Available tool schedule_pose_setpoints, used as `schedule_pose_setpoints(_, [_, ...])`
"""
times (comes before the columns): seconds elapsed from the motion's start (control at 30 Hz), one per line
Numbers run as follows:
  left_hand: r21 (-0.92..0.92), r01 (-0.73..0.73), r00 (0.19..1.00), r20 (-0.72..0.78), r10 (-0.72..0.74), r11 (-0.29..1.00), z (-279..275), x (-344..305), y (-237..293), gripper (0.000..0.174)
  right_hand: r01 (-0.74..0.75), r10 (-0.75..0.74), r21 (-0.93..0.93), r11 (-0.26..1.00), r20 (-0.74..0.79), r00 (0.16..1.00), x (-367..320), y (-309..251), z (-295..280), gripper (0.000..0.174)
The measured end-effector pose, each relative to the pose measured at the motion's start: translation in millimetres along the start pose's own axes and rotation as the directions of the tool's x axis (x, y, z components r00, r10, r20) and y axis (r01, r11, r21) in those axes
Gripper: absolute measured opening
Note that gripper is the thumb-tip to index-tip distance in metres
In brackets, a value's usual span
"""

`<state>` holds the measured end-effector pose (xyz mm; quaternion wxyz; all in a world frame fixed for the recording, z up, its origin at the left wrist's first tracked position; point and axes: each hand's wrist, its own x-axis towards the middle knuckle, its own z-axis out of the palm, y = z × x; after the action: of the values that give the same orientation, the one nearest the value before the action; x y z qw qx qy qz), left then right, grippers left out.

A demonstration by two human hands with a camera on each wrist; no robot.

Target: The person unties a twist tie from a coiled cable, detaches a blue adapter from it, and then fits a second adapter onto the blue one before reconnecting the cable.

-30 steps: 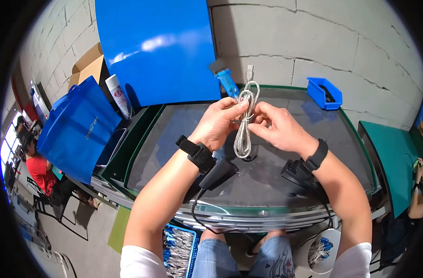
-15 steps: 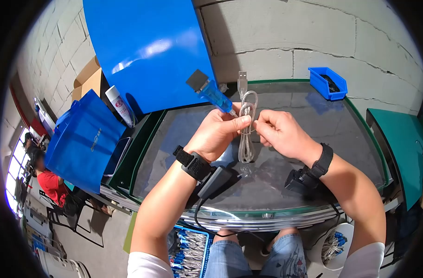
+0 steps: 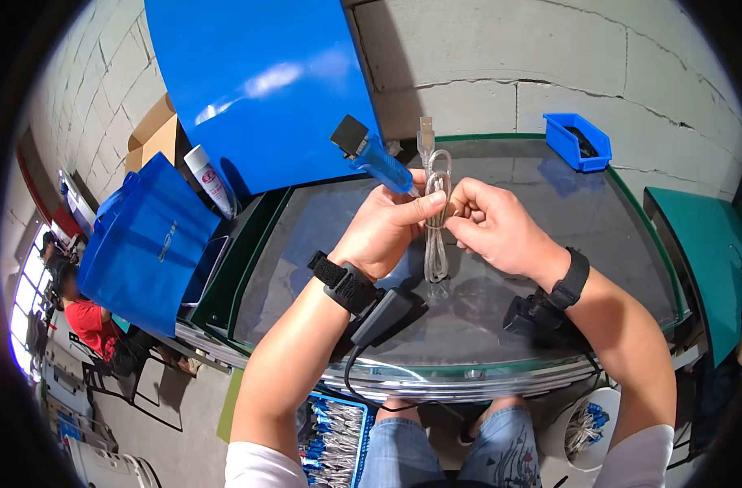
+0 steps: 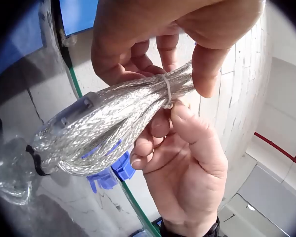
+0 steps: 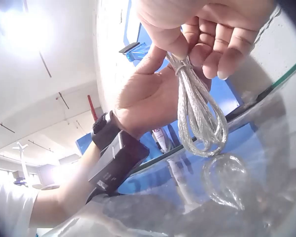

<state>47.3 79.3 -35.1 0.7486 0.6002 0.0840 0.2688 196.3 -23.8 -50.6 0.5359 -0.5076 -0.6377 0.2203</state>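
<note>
My left hand [image 3: 385,226] grips a bundled silver braided USB cable [image 3: 436,254], thumb laid across its upper part. The cable's translucent blue connector [image 3: 384,167], with a black end, sticks out up and left of that hand. A metal USB plug [image 3: 425,134] points up from the top of the bundle. Around the bundle's middle runs a thin whitish tie [image 4: 167,89]. Thumb and forefinger of my right hand [image 3: 503,229] pinch the tie at its twisted end, against the cable. In the right wrist view the bundle's lower loops [image 5: 202,123] hang free over the glossy tabletop.
A blue bin [image 3: 578,145] with dark items sits at the table's back right. On the left stand a spray can [image 3: 210,180] and a blue bag [image 3: 147,244]. Below the front edge are a crate [image 3: 336,431] and a white bucket [image 3: 591,431], both holding similar cables.
The blue connector has swung to the left and tilted, and the bundle hangs more upright. My right fingers have closed in at the tie. The head view has shifted slightly.
</note>
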Motion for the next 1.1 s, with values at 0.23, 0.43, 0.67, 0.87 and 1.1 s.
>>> schedule_pose_setpoints(0.23, [-0.031,-0.005,1.0,-0.012,0.004,0.999,-2,-1,-1,0.025,-0.086,0.095,0.195,0.977,-0.04,0.995,-2,-8,3,0.015])
schedule_pose_setpoints(0.43, [0.025,-0.053,0.998,0.044,0.052,0.998,-5,1,-2,0.025,-0.172,0.168,0.135,0.976,0.041,0.985,-1,-9,2,0.017])
schedule_pose_setpoints(0.67, [0.008,0.004,0.997,-0.078,-0.003,1.0,-2,-1,-1,0.024,0.066,-0.066,0.001,0.998,0.0,0.998,-3,-7,2,0.01])
schedule_pose_setpoints(0.87, [-0.082,-0.001,0.996,-0.092,-0.007,0.997,-3,0,-1,0.029,0.351,-0.331,-0.378,0.857,0.119,0.936,-2,-12,-10,0.006])
schedule_pose_setpoints(1.1, [-0.077,-0.149,0.984,-0.113,0.14,0.986,1,-2,2,0.031,0.115,-0.109,0.028,0.993,-0.163,0.981,-1,-9,-3,0.008])
